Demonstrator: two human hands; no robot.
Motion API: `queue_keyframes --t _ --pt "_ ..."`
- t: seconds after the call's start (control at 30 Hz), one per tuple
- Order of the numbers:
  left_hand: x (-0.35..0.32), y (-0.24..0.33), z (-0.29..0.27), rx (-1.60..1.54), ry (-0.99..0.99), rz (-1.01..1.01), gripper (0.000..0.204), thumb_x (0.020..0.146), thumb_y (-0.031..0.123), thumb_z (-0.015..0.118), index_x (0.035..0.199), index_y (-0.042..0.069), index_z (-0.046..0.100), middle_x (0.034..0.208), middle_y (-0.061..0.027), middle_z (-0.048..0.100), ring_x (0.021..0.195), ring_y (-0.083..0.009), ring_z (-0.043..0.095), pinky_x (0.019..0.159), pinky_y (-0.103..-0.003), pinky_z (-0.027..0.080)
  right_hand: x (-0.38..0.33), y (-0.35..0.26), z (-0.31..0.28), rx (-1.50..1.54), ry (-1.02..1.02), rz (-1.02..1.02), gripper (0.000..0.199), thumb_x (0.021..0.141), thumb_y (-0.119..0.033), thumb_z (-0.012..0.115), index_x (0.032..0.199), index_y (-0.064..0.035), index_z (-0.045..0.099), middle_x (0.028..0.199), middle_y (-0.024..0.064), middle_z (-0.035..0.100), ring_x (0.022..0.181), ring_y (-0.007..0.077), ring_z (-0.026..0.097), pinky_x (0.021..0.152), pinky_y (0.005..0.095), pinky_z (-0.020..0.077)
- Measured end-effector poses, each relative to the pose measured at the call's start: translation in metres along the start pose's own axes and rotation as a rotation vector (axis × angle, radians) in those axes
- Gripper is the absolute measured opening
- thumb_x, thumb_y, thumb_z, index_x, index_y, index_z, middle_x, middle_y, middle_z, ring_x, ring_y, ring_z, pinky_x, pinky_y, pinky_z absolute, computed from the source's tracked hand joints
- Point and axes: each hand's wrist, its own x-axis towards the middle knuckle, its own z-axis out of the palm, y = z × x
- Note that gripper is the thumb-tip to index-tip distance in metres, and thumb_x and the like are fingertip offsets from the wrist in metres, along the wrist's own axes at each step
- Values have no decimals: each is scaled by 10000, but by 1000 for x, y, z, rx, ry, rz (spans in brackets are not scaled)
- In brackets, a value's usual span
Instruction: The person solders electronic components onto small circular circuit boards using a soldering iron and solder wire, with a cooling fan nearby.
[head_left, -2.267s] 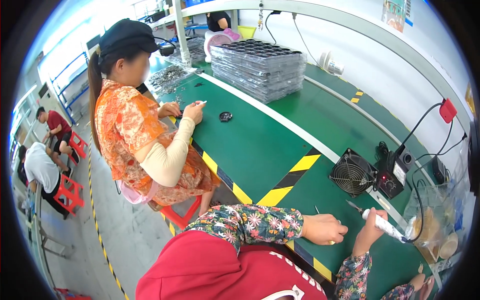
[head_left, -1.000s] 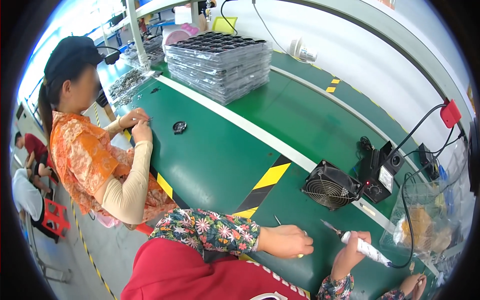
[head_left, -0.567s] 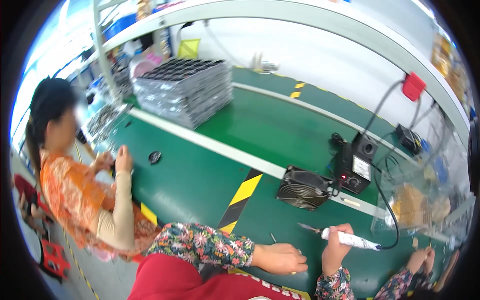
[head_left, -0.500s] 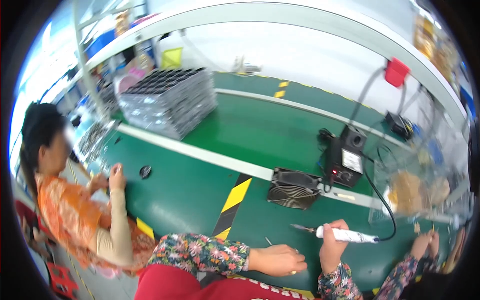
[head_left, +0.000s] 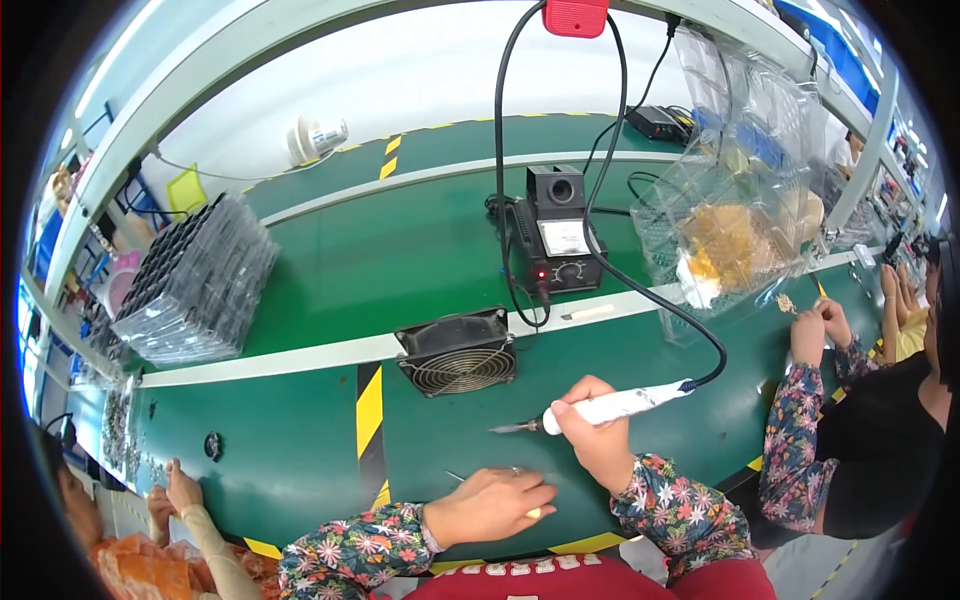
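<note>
My right hand (head_left: 596, 437) grips a white soldering iron (head_left: 610, 406), its metal tip pointing left just above the green bench (head_left: 300, 450). The iron's black cable runs up and back to a black soldering station (head_left: 553, 240). My left hand (head_left: 487, 504) lies flat on the bench below the tip, fingers pressed on a small part with a thin wire sticking out to its left. Both forearms wear floral sleeves. What lies under the left fingers is mostly hidden.
A small black fan (head_left: 458, 351) stands behind my hands. A stack of black trays (head_left: 195, 285) sits far left. Clear plastic bags (head_left: 735, 200) hang at right. One person works at my left (head_left: 180, 510), another at my right (head_left: 850, 440).
The view has swung right: the person on the left slid to the frame's corner, and the soldering station, bags and right neighbour came into view. My hands keep their hold.
</note>
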Motion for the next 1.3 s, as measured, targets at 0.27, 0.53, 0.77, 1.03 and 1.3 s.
queue_keyframes --t 0.27,0.53,0.77,1.03,1.3 --pt "-4 4 3 15 -4 -5 153 822 224 554 836 76 516 706 -82 490 629 -256 557 556 -369 460 0 -3 -1 1 7 63 108 775 -33 592 736 -46 492 670 -16 503 600 39 451 527 197 364" --pt "-2 2 4 18 -3 0 151 822 222 556 842 78 513 701 -81 485 626 -254 555 554 -365 457 2 -1 -4 22 15 77 104 774 -31 585 732 -47 491 664 -20 494 589 31 433 510 194 341" --pt "-2 3 2 10 -7 -2 158 818 224 557 841 74 513 697 -83 484 631 -255 555 567 -360 456 3 2 -3 21 18 56 105 774 -25 584 731 -49 491 662 -25 484 591 31 431 520 190 344" --pt "-2 2 3 32 6 8 172 789 213 608 874 68 578 693 -62 486 622 -218 554 538 -332 461 2 1 -3 37 19 68 107 774 -22 584 730 -49 490 669 -24 486 592 31 431 522 190 346" --pt "-1 3 2 32 14 9 167 792 208 604 875 65 579 687 -58 487 614 -213 552 529 -328 457 3 2 -2 93 50 46 134 773 -27 617 714 -35 497 647 -13 517 581 35 475 499 194 376"
